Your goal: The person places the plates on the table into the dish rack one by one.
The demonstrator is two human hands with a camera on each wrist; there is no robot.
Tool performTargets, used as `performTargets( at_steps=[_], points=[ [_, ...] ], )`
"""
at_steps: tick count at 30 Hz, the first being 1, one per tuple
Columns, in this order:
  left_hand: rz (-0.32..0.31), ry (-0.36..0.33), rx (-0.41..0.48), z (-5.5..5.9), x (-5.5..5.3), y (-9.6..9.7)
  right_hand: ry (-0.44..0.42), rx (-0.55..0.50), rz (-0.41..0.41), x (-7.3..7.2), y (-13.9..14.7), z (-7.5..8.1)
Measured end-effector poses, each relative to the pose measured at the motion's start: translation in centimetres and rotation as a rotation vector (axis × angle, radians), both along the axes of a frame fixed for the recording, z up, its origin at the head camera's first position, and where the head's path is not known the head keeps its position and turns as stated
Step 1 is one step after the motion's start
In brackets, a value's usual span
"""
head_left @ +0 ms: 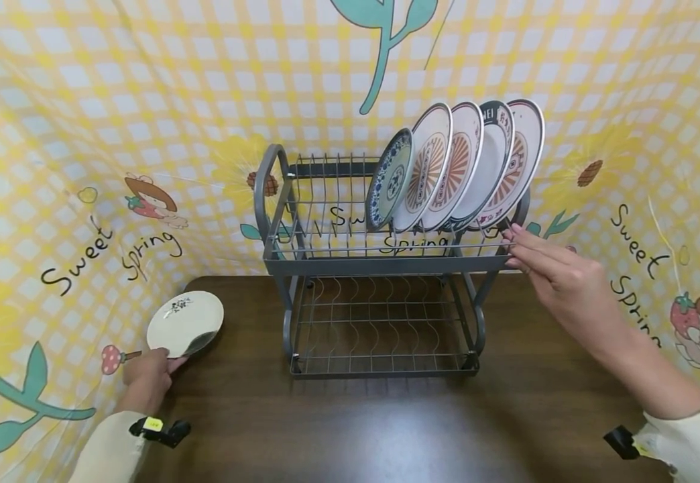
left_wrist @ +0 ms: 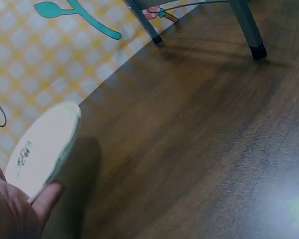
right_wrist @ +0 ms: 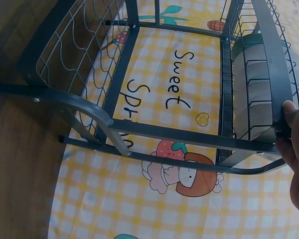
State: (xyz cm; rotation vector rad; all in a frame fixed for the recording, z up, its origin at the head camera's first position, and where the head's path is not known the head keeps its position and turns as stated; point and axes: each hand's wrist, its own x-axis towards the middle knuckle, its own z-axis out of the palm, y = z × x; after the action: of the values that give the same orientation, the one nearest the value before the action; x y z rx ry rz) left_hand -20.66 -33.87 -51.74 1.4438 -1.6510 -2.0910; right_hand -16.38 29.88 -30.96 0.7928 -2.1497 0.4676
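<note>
At the left of the head view, my left hand (head_left: 147, 377) grips the near edge of a small white plate (head_left: 181, 323) with a dark floral print. The plate tilts over the table, and the left wrist view shows my thumb along its rim. My right hand (head_left: 567, 285) pinches the front right corner of the upper tier of a dark grey two-tier dish rack (head_left: 386, 266). In that upper tier, on the right side, stand a blue-patterned plate (head_left: 389, 182) and several larger white plates (head_left: 460, 164) with printed designs, all upright and leaning.
The lower tier (head_left: 386, 355) has wavy wire dividers. Beneath the rack is a brown wooden table (head_left: 350, 436). A yellow checked cloth (head_left: 205, 80) with printed flowers and lettering hangs behind and along both sides, close to my left hand.
</note>
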Motion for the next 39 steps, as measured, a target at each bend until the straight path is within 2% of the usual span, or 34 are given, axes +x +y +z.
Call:
performTargets(
  at_steps=[3,5,9,11,14,17,20,24,27,32,35,39],
  points=[
    [-0.021,0.038,0.002,1.2,0.2,0.2,-0.005,-0.006,0.012,0.0,0.2,0.1],
    [-0.011,0.072,-0.010,2.5,0.4,0.4,-0.005,-0.013,0.015,0.0,0.3,0.1],
    [0.012,0.087,-0.011,5.9,0.8,0.6,-0.039,-0.044,0.011,-0.2,0.3,0.5],
    [0.005,0.093,0.026,7.8,1.0,0.6,-0.072,-0.066,0.007,-0.2,0.4,0.8],
    [-0.035,0.134,0.050,10.5,1.2,0.5,-0.119,-0.114,0.015,-0.3,0.5,1.2],
    [-0.040,0.189,0.084,12.8,1.1,0.4,-0.167,-0.172,0.027,-0.5,0.7,1.6],
    [-0.051,0.237,0.094,14.8,1.0,0.3,-0.247,-0.261,-0.006,-0.4,1.0,2.2],
    [-0.079,0.317,0.091,17.2,0.8,0.3,-0.416,-0.449,-0.058,-0.3,1.4,3.4],
    [-0.103,0.395,0.115,18.8,0.7,0.7,-0.522,-0.656,0.023,-0.6,1.7,4.6],
    [-0.162,0.481,0.146,21.3,0.4,1.5,-0.617,-0.979,0.234,-1.4,1.9,6.7],
    [-0.176,0.494,0.152,22.8,0.2,2.0,-0.672,-1.099,0.312,-2.1,1.9,7.9],
    [-0.217,0.475,0.136,24.6,0.0,2.7,-0.747,-1.163,0.375,-3.1,2.1,9.5]
  ],
)
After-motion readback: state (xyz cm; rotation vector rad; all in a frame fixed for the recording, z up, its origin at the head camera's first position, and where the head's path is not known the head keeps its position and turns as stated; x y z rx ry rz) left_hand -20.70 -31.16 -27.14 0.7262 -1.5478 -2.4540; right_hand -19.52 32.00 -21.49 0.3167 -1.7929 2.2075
